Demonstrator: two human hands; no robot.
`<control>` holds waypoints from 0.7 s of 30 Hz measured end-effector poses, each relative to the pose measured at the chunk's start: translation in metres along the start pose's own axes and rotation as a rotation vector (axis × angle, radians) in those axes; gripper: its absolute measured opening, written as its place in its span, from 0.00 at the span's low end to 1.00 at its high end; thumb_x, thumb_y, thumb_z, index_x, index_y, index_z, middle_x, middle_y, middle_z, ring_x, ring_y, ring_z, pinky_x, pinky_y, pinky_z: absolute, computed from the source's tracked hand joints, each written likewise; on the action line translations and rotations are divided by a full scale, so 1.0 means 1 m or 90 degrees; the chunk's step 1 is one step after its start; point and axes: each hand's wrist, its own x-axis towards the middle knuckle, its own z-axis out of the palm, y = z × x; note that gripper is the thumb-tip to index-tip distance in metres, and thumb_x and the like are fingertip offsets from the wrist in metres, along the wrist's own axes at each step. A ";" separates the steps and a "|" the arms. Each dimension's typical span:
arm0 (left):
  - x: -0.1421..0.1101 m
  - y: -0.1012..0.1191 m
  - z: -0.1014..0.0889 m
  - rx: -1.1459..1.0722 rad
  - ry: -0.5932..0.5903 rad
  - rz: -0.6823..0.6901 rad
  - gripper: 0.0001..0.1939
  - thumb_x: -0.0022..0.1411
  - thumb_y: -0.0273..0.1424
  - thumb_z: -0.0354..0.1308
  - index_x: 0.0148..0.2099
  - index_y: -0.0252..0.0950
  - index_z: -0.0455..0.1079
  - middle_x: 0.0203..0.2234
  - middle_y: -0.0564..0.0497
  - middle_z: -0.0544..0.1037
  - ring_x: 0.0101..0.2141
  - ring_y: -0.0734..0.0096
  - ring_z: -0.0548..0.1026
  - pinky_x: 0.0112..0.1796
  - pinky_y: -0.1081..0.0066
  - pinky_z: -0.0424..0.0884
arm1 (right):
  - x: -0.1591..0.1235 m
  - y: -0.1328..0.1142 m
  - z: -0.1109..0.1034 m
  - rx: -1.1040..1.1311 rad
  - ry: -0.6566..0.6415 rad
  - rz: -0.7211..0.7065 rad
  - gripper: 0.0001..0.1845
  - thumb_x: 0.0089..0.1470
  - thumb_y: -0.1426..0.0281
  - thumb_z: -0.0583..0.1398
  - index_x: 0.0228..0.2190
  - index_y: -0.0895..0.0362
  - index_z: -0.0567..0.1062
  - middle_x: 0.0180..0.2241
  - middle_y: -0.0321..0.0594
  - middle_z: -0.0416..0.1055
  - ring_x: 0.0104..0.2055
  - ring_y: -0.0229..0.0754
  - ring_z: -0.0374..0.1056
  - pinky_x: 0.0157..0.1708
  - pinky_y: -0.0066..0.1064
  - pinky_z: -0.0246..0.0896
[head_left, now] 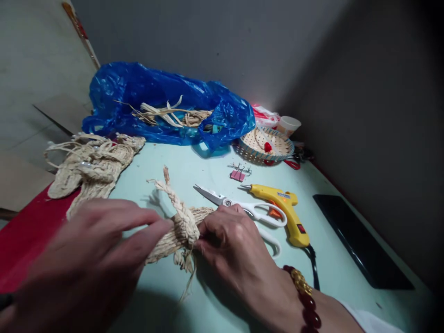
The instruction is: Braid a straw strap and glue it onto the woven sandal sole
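Note:
A small woven straw slipper (160, 251) lies in front of me, with a thick braided strap (185, 224) across it. One loose end of the braid sticks up towards the back, and frayed fibres hang at the near side. My right hand (234, 240) is closed on the slipper at the strap's right edge, fingertips partly hidden. From the left, my left hand (100, 259), blurred, has thumb and index finger pinched at the strap's other side. White-handled scissors (256, 210) lie just beyond my right hand, blades slightly apart.
A yellow glue gun (277, 194) lies right of the scissors, near a black flat slab (360, 240). Behind are a pink binder clip (237, 174), a woven basket (265, 150), a paper cup (288, 125) and a blue plastic bag (166, 83) with straw. Straw slippers (100, 162) are piled left.

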 end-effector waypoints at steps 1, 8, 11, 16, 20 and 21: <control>-0.004 0.006 0.005 -0.051 -0.059 0.002 0.13 0.62 0.24 0.58 0.45 0.48 0.71 0.35 0.57 0.77 0.37 0.65 0.71 0.43 0.65 0.64 | -0.001 0.000 0.002 -0.005 0.006 0.002 0.10 0.51 0.79 0.63 0.23 0.58 0.69 0.23 0.30 0.67 0.28 0.36 0.59 0.38 0.36 0.48; 0.004 0.026 0.033 -0.199 -0.119 -0.076 0.11 0.64 0.29 0.57 0.29 0.41 0.62 0.22 0.59 0.66 0.26 0.71 0.68 0.30 0.72 0.62 | -0.005 0.005 0.014 -0.057 0.053 -0.098 0.07 0.55 0.78 0.56 0.26 0.59 0.70 0.26 0.36 0.69 0.30 0.39 0.61 0.36 0.36 0.49; 0.006 0.027 0.033 -0.203 -0.112 -0.065 0.06 0.65 0.28 0.55 0.33 0.39 0.66 0.24 0.57 0.69 0.28 0.71 0.69 0.31 0.72 0.63 | -0.008 0.006 0.006 -0.073 0.020 -0.104 0.07 0.58 0.76 0.57 0.29 0.60 0.72 0.28 0.38 0.72 0.32 0.41 0.62 0.37 0.37 0.49; 0.003 0.023 0.031 -0.208 -0.141 -0.109 0.07 0.66 0.29 0.53 0.34 0.36 0.69 0.25 0.54 0.71 0.29 0.69 0.70 0.32 0.70 0.65 | -0.024 0.002 -0.002 -0.141 0.073 -0.161 0.10 0.63 0.73 0.55 0.33 0.60 0.75 0.30 0.39 0.73 0.32 0.43 0.62 0.36 0.37 0.48; 0.006 0.019 0.029 -0.250 -0.188 -0.168 0.07 0.64 0.32 0.54 0.34 0.38 0.69 0.29 0.53 0.74 0.33 0.69 0.73 0.35 0.71 0.68 | -0.032 -0.003 0.013 -0.248 0.086 -0.260 0.14 0.65 0.71 0.52 0.45 0.61 0.75 0.33 0.41 0.76 0.30 0.44 0.61 0.31 0.37 0.47; 0.007 0.019 0.028 -0.261 -0.194 -0.205 0.07 0.63 0.33 0.56 0.33 0.39 0.69 0.29 0.54 0.74 0.33 0.69 0.74 0.36 0.72 0.68 | -0.032 -0.004 0.017 -0.262 0.085 -0.281 0.15 0.65 0.72 0.51 0.46 0.62 0.75 0.35 0.42 0.77 0.29 0.43 0.61 0.30 0.38 0.48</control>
